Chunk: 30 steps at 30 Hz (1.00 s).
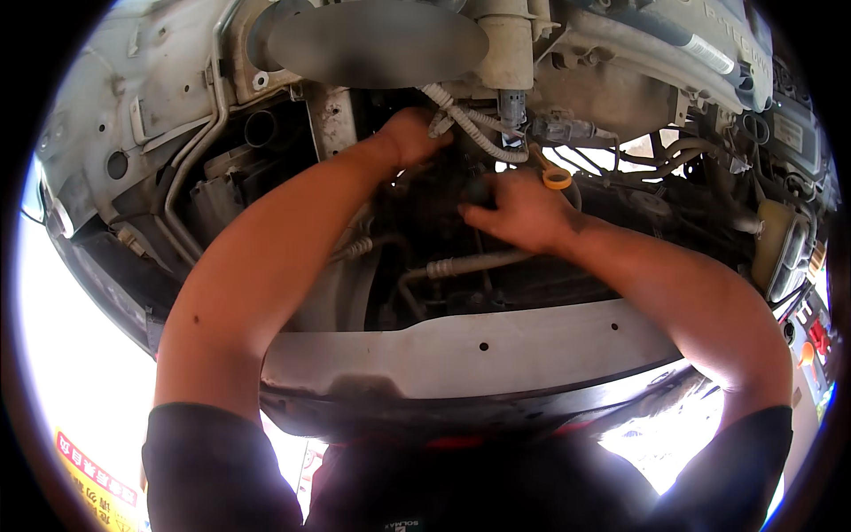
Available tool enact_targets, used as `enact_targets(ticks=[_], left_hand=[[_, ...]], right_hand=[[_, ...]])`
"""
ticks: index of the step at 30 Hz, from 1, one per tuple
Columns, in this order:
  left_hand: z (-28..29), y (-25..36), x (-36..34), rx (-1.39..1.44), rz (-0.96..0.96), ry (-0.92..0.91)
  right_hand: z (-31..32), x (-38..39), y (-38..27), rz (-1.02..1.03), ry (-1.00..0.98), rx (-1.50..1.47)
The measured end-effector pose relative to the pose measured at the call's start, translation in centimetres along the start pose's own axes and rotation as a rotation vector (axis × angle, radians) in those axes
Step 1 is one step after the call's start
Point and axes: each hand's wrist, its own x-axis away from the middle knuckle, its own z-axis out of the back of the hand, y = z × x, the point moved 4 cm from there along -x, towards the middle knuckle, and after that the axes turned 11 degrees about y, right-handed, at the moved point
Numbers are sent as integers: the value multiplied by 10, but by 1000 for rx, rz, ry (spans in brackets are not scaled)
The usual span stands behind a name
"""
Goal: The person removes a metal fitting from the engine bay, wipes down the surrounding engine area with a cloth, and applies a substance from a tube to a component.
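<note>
The person's left arm (275,266) is slanting up from the lower left of the frame, bending at the elbow, and the left hand (412,140) is resting at the upper middle, just beside a pale corrugated conduit (479,137). Its fingertips are lying hidden in shadow, so whether they are pinching anything cannot be told. The right arm (683,288) is bending sharply at the right of the frame, its forearm slanting up and leftward above a pale front panel (532,350). The right hand (530,211) is pointing left near the center, back upward, its thumb standing apart below the curled fingers. A dark rounded part (479,189) is sitting right at those fingers in the engine bay's shadow; whether they are gripping it cannot be told. A yellow ring handle (557,179) is showing just beside the right hand.
</note>
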Motion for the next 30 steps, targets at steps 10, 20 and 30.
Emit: enact_targets(ticks=[10, 20, 30], left_hand=[[-18, -12, 10, 506, 498, -260], [-46, -5, 8, 496, 383, -62], [-52, -7, 0, 552, 382, 108]], right_hand=[[-2, 1, -15, -4, 99, -32], [-16, -9, -3, 158, 58, 9], [-5, 4, -8, -54, -230, 472]])
